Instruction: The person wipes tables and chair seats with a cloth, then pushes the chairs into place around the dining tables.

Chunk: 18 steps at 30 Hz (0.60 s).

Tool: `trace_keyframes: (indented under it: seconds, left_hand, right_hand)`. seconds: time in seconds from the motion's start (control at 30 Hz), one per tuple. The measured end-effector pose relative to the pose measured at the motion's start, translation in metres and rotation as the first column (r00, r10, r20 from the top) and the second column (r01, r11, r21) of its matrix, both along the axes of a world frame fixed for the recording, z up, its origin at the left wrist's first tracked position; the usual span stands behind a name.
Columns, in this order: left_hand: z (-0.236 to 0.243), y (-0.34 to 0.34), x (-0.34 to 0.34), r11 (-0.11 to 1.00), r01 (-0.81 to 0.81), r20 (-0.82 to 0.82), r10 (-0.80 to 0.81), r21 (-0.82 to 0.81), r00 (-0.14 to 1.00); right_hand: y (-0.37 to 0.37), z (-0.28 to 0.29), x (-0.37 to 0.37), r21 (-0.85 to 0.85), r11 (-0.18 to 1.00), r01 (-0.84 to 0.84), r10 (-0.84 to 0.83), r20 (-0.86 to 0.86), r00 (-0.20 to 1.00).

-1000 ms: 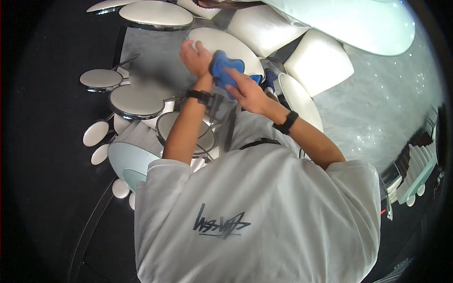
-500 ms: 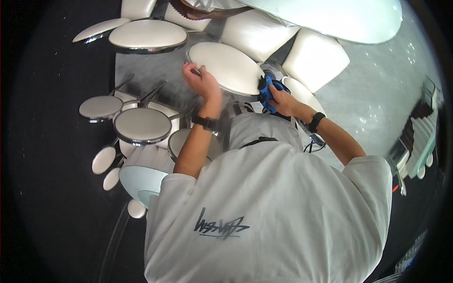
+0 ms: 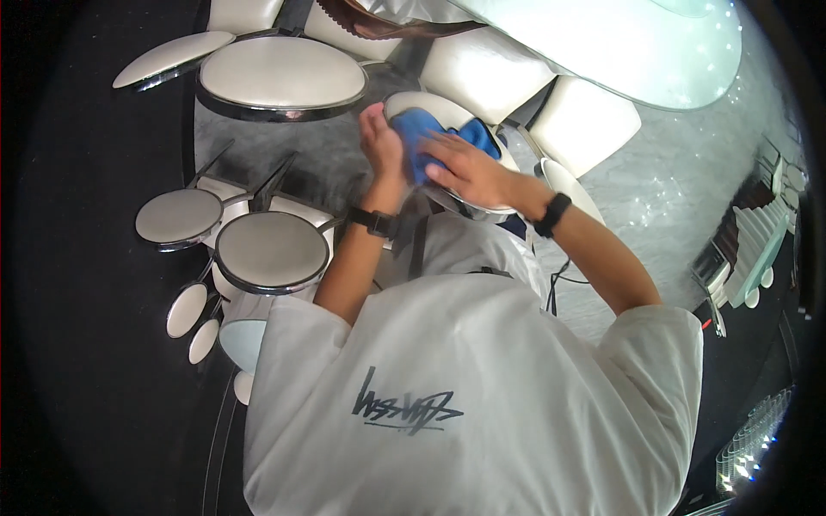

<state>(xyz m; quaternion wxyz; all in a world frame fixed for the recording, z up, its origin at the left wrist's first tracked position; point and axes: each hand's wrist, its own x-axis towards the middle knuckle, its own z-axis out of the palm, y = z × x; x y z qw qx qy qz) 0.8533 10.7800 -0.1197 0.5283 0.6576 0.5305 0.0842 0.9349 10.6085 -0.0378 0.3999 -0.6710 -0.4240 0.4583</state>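
Observation:
A white oval chair back (image 3: 506,194) with a shiny metal rim stands in front of my body. At its left edge my left hand (image 3: 381,144) curls around the rim. My right hand (image 3: 469,169) presses a blue cloth (image 3: 416,139) against the white face of the chair back. The cloth covers much of that face, with one fold standing up on the far side. Motion smears the cloth and my right fingertips. Both my wrists wear dark bands.
Another oval chair back (image 3: 284,73) is at the far left. White seats (image 3: 486,73) lie beyond, beside a large pale round tabletop (image 3: 619,43). More round-backed chairs (image 3: 271,249) stand to my left. Grey shiny floor (image 3: 650,193) stretches to the right.
My right hand has swept the blue cloth from the right edge of the chair back leftward across its face, close to my left hand. My left hand stays at the left rim.

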Motion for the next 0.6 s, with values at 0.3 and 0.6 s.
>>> trace_keyframes:
  seconds: [0.3,0.6]
  left_hand:
    - [0.002,0.010,0.003,0.996,0.079,-0.230,-0.069,0.035,0.971]
    - [0.017,0.015,0.004,0.982,0.071,-0.046,-0.080,-0.173,0.996]
  right_hand:
    - [0.073,-0.116,0.044,-0.262,0.963,0.069,-0.117,-0.174,0.978]
    - [0.064,-0.235,0.050,-0.583,0.799,0.147,-0.284,-0.150,0.947]
